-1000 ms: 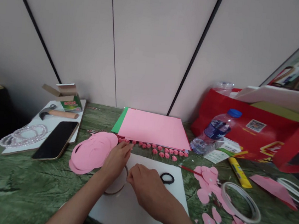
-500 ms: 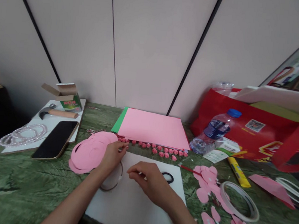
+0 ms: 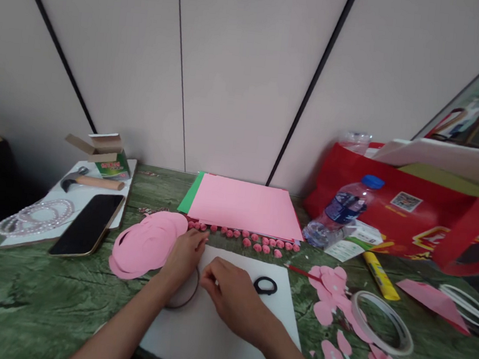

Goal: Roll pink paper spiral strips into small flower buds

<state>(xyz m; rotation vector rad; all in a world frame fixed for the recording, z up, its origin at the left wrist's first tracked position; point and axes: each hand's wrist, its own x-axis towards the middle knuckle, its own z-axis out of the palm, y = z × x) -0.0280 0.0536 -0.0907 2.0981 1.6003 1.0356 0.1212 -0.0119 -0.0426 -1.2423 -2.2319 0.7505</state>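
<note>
My left hand (image 3: 186,249) is closed over the upper edge of a thin dark ring (image 3: 197,287), which shows below its palm. Its thumb and fingertips meet near the back edge of a white sheet (image 3: 218,337). Just to the right, my right hand (image 3: 228,289) hovers over the sheet with its fingers pinched; anything between them is too small to make out. Behind the right hand, black scissor handles (image 3: 265,285) lie on the sheet. A pile of pink paper circles (image 3: 147,244) is left of my left hand, and small rolled pink paper roses (image 3: 265,242) line up behind the sheet.
Pink and green paper (image 3: 245,206) lies at the back. On the right are pink petals (image 3: 331,280), a tape roll (image 3: 406,340), a yellow glue tube (image 3: 381,276), a bottle (image 3: 339,210) and a red bag (image 3: 381,211). A phone (image 3: 87,225), hammer (image 3: 97,182) and beads (image 3: 43,213) lie left.
My right hand has shifted slightly left, closer to my left hand, and its fingers have curled in more. The ring has moved a little right; more of the scissor handle shows.
</note>
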